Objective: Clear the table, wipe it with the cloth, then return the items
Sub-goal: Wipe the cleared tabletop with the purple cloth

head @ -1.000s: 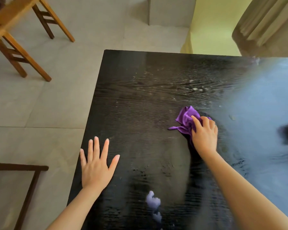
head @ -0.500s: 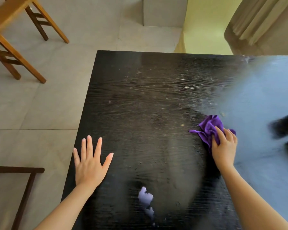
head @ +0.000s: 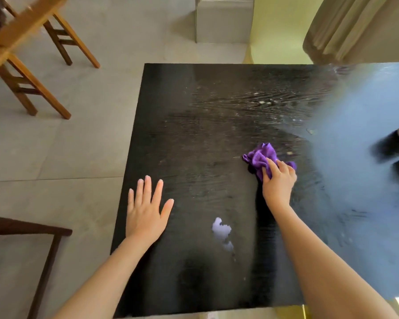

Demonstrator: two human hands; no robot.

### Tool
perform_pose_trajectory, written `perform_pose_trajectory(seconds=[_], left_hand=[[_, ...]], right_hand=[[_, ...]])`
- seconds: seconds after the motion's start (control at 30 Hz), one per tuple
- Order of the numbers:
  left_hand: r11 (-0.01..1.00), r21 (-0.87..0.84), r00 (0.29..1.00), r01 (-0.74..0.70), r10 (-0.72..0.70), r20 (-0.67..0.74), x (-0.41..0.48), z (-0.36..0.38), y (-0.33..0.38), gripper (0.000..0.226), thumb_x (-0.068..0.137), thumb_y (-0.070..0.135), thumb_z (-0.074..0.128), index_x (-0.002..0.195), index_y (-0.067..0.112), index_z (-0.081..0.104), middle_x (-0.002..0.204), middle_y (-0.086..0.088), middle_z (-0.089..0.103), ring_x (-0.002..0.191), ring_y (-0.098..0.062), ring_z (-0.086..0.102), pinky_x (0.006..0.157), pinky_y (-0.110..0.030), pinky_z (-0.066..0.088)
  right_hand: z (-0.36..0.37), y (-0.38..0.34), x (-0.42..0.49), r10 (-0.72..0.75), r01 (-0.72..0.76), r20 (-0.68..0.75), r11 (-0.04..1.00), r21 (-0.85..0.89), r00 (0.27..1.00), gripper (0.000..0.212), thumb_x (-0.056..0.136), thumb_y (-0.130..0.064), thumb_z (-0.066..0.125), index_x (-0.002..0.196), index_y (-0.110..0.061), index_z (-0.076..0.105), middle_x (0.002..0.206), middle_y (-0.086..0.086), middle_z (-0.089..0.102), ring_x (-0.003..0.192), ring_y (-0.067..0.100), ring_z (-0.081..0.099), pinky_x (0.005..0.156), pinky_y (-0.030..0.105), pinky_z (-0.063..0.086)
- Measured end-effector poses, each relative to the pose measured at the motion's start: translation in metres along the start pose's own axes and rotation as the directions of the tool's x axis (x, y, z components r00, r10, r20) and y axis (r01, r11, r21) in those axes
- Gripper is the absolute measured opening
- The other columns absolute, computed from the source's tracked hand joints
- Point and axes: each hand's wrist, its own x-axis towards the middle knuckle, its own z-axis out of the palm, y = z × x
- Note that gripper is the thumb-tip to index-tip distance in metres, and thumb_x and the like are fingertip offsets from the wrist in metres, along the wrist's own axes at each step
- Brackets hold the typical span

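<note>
Grey floor tiles (head: 55,146) spread out on the left, where a light wooden chair (head: 21,42) stands at the far corner and a dark wooden stool (head: 21,229) sits nearer, both well apart from the black table (head: 194,111). On the table's left edge the left hand (head: 145,212) lies flat, palm down, fingers spread apart and holding nothing. Just to its right a small pale patch (head: 220,229) shows on the dark wood grain. Further right, the right hand (head: 278,180) is closed over a crumpled purple cloth (head: 260,156), pressing it onto the tabletop, with most of the cloth bunched out beyond the fingertips. Right of that, the table's surface shines blue with reflected light, and a beige curtain (head: 355,26) hangs beyond the far edge.
</note>
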Motion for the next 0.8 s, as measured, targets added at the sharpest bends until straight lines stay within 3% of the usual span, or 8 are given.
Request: perform_pose_trajectory(seconds=[0.1,0.2,0.3,0.4,0.57,0.7,0.8], left_hand=[[0.999,0.008,0.999,-0.042,0.042,-0.034,-0.050,0.009,-0.002,0.072,0.088,0.060,-0.011,0.146,0.022,0.010,0.157,-0.011,0.016,0.146,-0.027,0.012,0.119,-0.044,0.008],[0.998,0.007,0.998,-0.057,0.057,-0.039,-0.090,0.019,-0.001,0.068,0.095,0.056,0.003,0.143,0.016,0.029,0.149,-0.015,0.036,0.139,-0.031,0.032,0.114,-0.046,0.016],[0.998,0.004,0.997,-0.061,0.061,-0.047,-0.118,0.028,0.004,0.066,0.094,0.057,0.013,0.142,0.016,0.033,0.148,-0.015,0.038,0.138,-0.033,0.034,0.111,-0.047,0.016],[0.997,0.014,0.997,-0.070,0.071,-0.044,-0.140,0.034,0.006,0.067,0.091,0.057,0.022,0.142,0.016,0.035,0.148,-0.015,0.039,0.138,-0.033,0.034,0.111,-0.047,0.017],[0.995,0.022,0.994,-0.096,0.097,-0.056,-0.153,0.034,-0.002,0.066,0.091,0.057,0.021,0.142,0.018,0.037,0.150,-0.011,0.038,0.139,-0.028,0.034,0.114,-0.038,0.002],[0.996,-0.010,0.995,-0.090,0.090,-0.046,-0.153,0.035,-0.003,0.069,0.093,0.058,0.010,0.142,0.018,0.037,0.150,-0.010,0.037,0.140,-0.026,0.032,0.115,-0.037,0.001],[0.996,-0.002,0.994,-0.085,0.085,-0.070,-0.153,0.036,-0.002,0.072,0.092,0.060,0.006,0.143,0.018,0.035,0.151,-0.009,0.036,0.140,-0.026,0.031,0.115,-0.037,0.001]], right_hand=[[0.007,-0.033,-0.024,-0.022,0.022,0.045,1.000,-0.001,0.999,0.031,0.081,-0.012,0.064,0.111,-0.012,0.071,0.104,0.016,0.068,0.093,0.041,0.057,0.085,0.040,0.036],[0.013,-0.067,-0.049,-0.089,0.090,0.058,0.996,-0.026,0.994,0.027,0.075,-0.016,0.066,0.100,-0.014,0.075,0.084,0.011,0.069,0.075,0.036,0.060,0.071,0.037,0.043],[0.016,-0.103,-0.083,-0.176,0.177,0.094,0.984,0.002,0.980,0.026,0.074,-0.020,0.066,0.097,-0.013,0.076,0.081,0.009,0.069,0.073,0.035,0.060,0.070,0.036,0.046],[0.013,-0.135,-0.115,-0.224,0.226,0.266,0.974,0.025,0.937,0.032,0.084,-0.027,0.057,0.112,-0.015,0.069,0.101,0.008,0.067,0.095,0.035,0.058,0.085,0.040,0.041],[-0.003,-0.131,-0.152,-0.411,0.423,0.350,0.905,0.046,0.842,0.033,0.092,-0.025,0.054,0.124,-0.024,0.061,0.121,0.001,0.062,0.109,0.026,0.052,0.096,0.039,0.039],[-0.018,-0.084,-0.166,-0.531,0.545,0.283,0.838,0.035,0.798,0.043,0.075,-0.018,0.072,0.117,-0.024,0.066,0.112,0.001,0.067,0.099,0.027,0.061,0.094,0.041,0.049],[-0.039,-0.048,-0.158,-0.520,0.536,0.210,0.844,-0.025,0.828,0.038,0.076,-0.020,0.068,0.114,-0.025,0.067,0.108,0.000,0.068,0.096,0.025,0.061,0.098,0.038,0.044]])
